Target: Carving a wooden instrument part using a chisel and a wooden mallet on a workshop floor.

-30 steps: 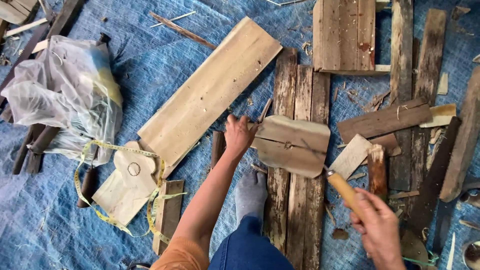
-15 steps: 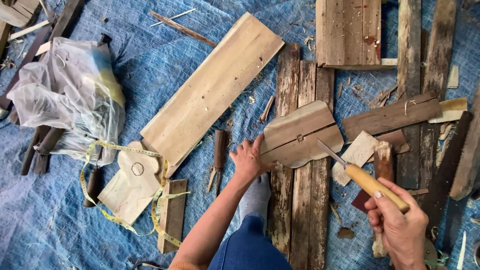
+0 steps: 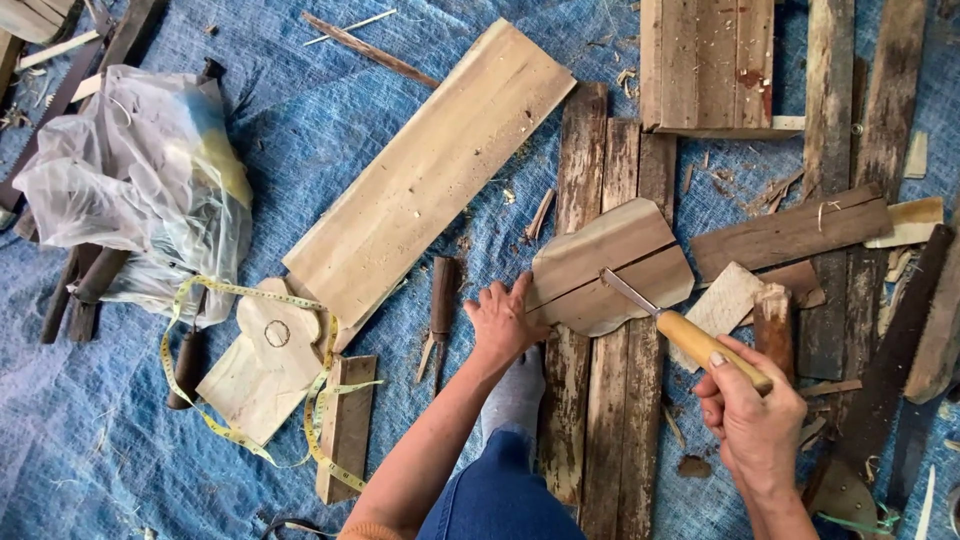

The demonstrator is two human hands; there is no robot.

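My left hand (image 3: pixel 505 318) presses on the left edge of a flat, shaped wooden piece (image 3: pixel 610 262) that lies on dark planks (image 3: pixel 603 400). My right hand (image 3: pixel 752 412) grips the yellow wooden handle of a chisel (image 3: pixel 688 334). The chisel's metal blade rests on the shaped piece near its middle seam. My foot in a grey sock (image 3: pixel 518 392) sits just below my left hand, beside the planks.
A long pale board (image 3: pixel 435 172) lies diagonally to the left. A second chisel (image 3: pixel 440 312) lies beside my left hand. A cut-out wooden shape (image 3: pixel 262 362) with a yellow measuring tape (image 3: pixel 322 400) is further left, by a plastic bag (image 3: pixel 140 190). Scrap boards and a saw (image 3: pixel 880 370) lie right.
The shaped wooden piece has turned and shifted right. My left hand moved from its top edge down to its left edge. My right hand brought the chisel blade onto the piece.
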